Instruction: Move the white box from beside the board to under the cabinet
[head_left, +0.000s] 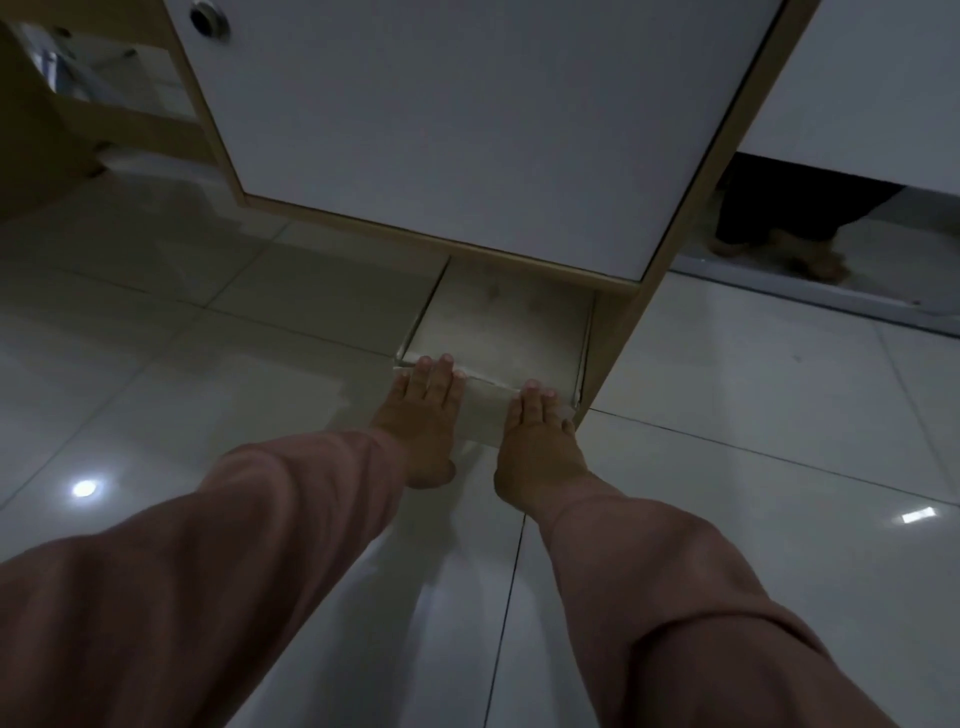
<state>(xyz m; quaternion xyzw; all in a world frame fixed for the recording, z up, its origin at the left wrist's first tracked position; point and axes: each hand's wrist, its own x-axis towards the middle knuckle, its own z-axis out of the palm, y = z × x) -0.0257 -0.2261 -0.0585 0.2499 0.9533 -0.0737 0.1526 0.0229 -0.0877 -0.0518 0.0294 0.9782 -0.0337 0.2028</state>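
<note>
A flat white box (501, 325) lies on the tiled floor, its far part under the bottom edge of the white-doored cabinet (467, 130). Its near edge sticks out toward me. My left hand (423, 410) rests flat against the box's near left edge, fingers straight and together. My right hand (535, 436) presses flat on the near right edge, next to the cabinet's wooden side panel (628, 332). Neither hand grips the box. Both arms wear pink sleeves.
Glossy light floor tiles (208, 389) spread all around. A wooden shelf unit (104, 104) stands at the far left. At the far right another person's feet (800, 254) stand beyond a white panel (883, 93).
</note>
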